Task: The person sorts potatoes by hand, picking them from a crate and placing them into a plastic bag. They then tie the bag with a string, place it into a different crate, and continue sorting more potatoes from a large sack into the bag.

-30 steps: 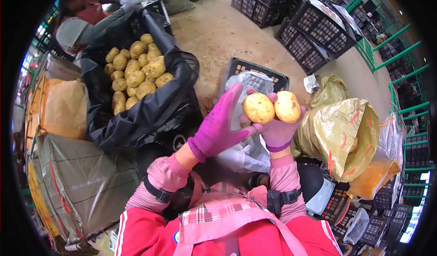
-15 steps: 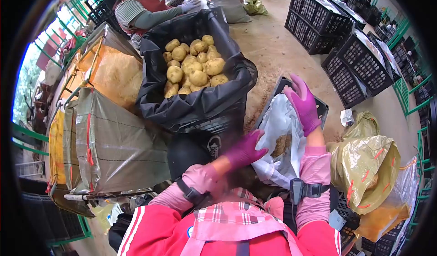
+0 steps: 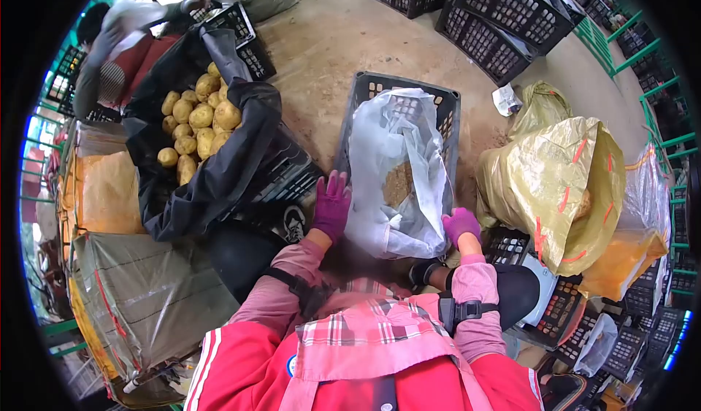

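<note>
A black plastic crate [image 3: 451, 108] stands on the floor before me, lined with a translucent whitish plastic bag [image 3: 369, 166]. Inside the bag, a brown clump [image 3: 398, 185] shows at the bottom. My left hand [image 3: 332, 205], in a purple glove, is open with fingers spread against the crate's near left side. On the near right side, my right hand [image 3: 461, 225], also gloved in purple, has its fingers curled round the crate's edge beside the bag. The fingertips are partly hidden there.
To the left, a crate lined with black plastic [image 3: 248, 112] holds several potatoes [image 3: 204, 115]. A co-worker [image 3: 135, 60] is behind it. Stacked black crates [image 3: 504, 24] stand at the back right. A yellowish woven sack [image 3: 548, 185] is at my right, a grey-green covered stack [image 3: 153, 287] at my left.
My view has turned right. Both hands have come down to the sides of the bag-lined crate, which now sits straight before me. The co-worker has lifted a whitish sheet or bag.
</note>
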A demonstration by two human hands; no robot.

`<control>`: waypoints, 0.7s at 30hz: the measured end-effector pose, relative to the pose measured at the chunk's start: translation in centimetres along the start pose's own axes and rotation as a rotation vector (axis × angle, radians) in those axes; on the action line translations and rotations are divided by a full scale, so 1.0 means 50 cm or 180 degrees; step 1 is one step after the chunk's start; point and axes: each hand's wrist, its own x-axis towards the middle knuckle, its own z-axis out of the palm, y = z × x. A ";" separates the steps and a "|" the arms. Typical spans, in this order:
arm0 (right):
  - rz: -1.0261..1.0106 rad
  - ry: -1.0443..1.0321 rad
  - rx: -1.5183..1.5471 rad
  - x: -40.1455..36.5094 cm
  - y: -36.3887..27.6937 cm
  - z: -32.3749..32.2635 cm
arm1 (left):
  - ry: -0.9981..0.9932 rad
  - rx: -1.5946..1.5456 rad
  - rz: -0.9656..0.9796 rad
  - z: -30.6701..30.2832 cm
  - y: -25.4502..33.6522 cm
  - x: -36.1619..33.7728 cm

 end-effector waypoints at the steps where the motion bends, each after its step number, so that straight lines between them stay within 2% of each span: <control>1: 0.0139 0.0014 -0.0132 -0.007 -0.005 -0.009 | -0.0061 -0.0606 0.0182 -0.040 0.007 0.004; 2: 0.0106 0.0031 -0.0250 -0.002 -0.001 -0.007 | -0.0157 -0.1215 0.0352 -0.079 0.015 0.008; 4: -0.0415 -0.0524 0.0203 0.035 0.027 0.033 | -0.1075 -0.1785 0.0776 -0.101 0.045 0.013; 6: -0.0572 -0.0280 -0.0213 -0.087 -0.030 -0.044 | -0.2051 -0.1740 0.1097 -0.098 0.062 0.001; 8: -0.0850 0.0166 -0.0783 -0.137 -0.031 -0.002 | -0.2295 -0.1934 0.1181 -0.110 0.050 0.005; 11: -0.0956 0.0420 -0.1075 -0.146 -0.006 0.081 | -0.1722 -0.2634 0.1019 -0.152 0.007 0.055; 14: -0.1005 0.0644 -0.0835 -0.122 0.027 0.114 | -0.1026 -0.4391 0.0149 -0.226 -0.029 0.117; 17: -0.0623 -0.0034 0.1502 -0.100 -0.001 0.031 | -0.0437 -0.6042 -0.0787 -0.242 -0.060 0.177; 18: -0.0623 -0.0175 0.1878 -0.088 -0.015 0.006 | -0.0243 -0.6562 -0.1156 -0.236 -0.069 0.193; 19: -0.0907 -0.0020 0.2147 -0.092 -0.030 -0.015 | -0.0076 -0.6812 -0.1351 -0.226 -0.078 0.214; 21: -0.1514 0.0352 0.2685 -0.100 -0.087 -0.064 | 0.0226 -0.6393 -0.1612 -0.267 -0.107 0.236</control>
